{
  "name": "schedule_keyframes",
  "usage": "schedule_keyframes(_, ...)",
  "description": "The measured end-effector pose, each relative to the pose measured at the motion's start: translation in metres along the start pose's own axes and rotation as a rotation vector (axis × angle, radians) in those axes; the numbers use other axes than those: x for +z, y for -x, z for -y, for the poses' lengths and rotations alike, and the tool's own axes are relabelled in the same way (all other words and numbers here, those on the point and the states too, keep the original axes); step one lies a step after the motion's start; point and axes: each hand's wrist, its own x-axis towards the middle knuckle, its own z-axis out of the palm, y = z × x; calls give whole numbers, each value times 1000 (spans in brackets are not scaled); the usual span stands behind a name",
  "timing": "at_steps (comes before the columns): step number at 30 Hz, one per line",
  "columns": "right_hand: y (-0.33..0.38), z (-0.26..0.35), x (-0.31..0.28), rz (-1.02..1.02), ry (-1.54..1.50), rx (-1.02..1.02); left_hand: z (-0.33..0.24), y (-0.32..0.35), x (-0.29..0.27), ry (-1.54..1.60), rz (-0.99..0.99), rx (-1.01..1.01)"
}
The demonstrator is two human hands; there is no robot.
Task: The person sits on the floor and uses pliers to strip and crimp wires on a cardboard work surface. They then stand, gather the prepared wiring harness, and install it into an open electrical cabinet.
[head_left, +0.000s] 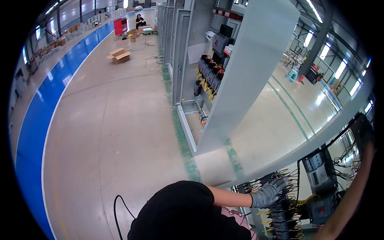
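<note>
Left hand (267,193), grey-gloved, fingers spread on black breakers (282,218) with yellow wire tags. Right hand (363,130), dark-gloved, raised at cabinet wiring; grip indiscernible. Open brown cartons (119,55) on floor, far left.

Bright daylit hall, floor glare, fisheye-bent edges

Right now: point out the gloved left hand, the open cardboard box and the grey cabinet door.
gloved left hand (269,193), head view, back of the glove.
open cardboard box (119,56), head view, top flaps.
grey cabinet door (250,68), head view, flat outer face.
</note>
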Motion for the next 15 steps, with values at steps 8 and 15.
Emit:
schedule_keyframes(8,168,101,-81,-364,-638,-344,12,117,-54,141,146,-215)
schedule_keyframes(15,436,112,28,-315,-1046,-485,-22,225,-50,8,359,-415)
